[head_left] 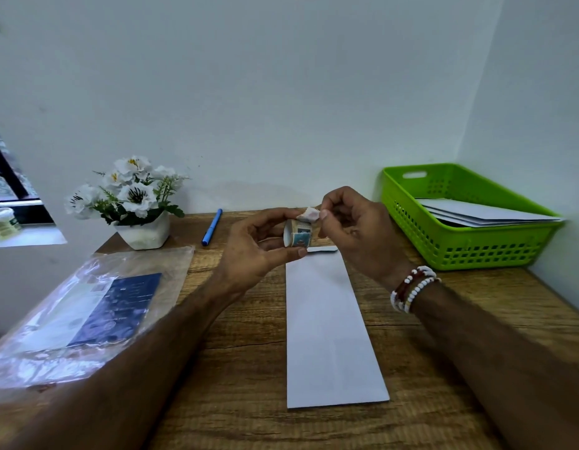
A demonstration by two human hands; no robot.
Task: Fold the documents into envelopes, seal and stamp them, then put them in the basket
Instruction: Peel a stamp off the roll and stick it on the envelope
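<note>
My left hand (259, 245) is curled around the small roll of printed paper stamps (298, 235), thumb underneath and fingers across the far side, holding it up just above the tabletop (242, 368). My right hand (350, 225) pinches the loose pale stamp (309, 214) at the free end of the roll between thumb and forefinger, with the other fingers loosely bent and holding nothing. I judge the roll to be very light and a little springy, so a gentle cradle at its rims should be enough, and squeezing harder would probably crush the core. The stamp itself looks thin, limp and easy to tear or crease. I would grip it by the very corner, close to its perforated edge, and keep my fingertips off the underside, which I expect is sticky. Directly below my hands lies the long white paper envelope (330, 326), flat on the wooden tabletop with its far end under the roll. It looks stiff enough to slide but would bend if lifted by one corner, so I would pick it up along a long edge. To the right, against the wall, stands the bright green perforated plastic basket (470, 251) with several white envelopes (483, 212) already inside. On my left is a crinkled clear plastic bag (54, 336) with dark blue and white sheets inside, and beyond it a blue pen (212, 227) and a white pot of white artificial flowers (142, 233).
</note>
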